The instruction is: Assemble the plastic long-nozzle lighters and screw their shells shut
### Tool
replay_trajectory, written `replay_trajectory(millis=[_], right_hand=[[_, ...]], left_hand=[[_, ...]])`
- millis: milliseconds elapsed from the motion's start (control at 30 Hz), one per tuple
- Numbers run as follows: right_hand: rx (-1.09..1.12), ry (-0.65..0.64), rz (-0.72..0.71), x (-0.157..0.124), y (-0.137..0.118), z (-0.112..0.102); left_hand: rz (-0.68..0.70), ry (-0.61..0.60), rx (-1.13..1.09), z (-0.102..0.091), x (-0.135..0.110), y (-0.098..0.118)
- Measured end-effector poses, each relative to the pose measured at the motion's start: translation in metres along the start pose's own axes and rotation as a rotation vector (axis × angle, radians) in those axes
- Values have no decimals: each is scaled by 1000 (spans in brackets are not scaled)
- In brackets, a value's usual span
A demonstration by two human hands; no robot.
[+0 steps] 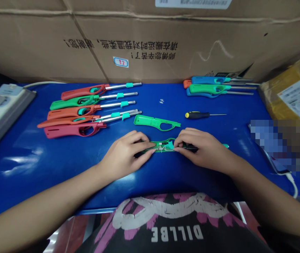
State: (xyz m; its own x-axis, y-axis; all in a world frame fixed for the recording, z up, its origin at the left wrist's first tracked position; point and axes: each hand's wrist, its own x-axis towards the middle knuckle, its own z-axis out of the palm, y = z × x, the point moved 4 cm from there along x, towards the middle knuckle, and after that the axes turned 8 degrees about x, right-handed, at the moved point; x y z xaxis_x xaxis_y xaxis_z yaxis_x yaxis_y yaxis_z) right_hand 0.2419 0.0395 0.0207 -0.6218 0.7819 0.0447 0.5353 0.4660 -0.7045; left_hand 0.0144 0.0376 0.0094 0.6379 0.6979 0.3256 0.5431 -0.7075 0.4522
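Note:
An opened green long-nosed gas lighter (163,146) lies across the table before me, with a teal trigger, a dark part and thin wires showing in its half shell. My left hand (129,153) is closed around its left end, thumb and fingertips on the shell. At the other end my right hand (201,147) pinches near the teal trigger and wires; its fingers hide exactly what they grip. A teal tip (226,146) shows beyond the right hand. Just behind the lighter lies a loose green shell half (157,123) with a loop-shaped opening.
Several red, orange and green lighters (76,111) lie at the left. More lighters (209,88) are stacked at back right, behind a screwdriver (197,115). A power strip (5,105) stands far left, a phone (268,154) lies right, and a large carton (144,28) walls the back.

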Motion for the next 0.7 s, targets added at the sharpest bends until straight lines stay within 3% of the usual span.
replay_trajectory(millis=[233,700], right_hand=[[9,-93,-9,-5,4,-11],[48,-19,88,-4,7,-14]], left_hand=[[1,-7,-10,-3,0,0],[-28,3,-9,-5,1,-1]])
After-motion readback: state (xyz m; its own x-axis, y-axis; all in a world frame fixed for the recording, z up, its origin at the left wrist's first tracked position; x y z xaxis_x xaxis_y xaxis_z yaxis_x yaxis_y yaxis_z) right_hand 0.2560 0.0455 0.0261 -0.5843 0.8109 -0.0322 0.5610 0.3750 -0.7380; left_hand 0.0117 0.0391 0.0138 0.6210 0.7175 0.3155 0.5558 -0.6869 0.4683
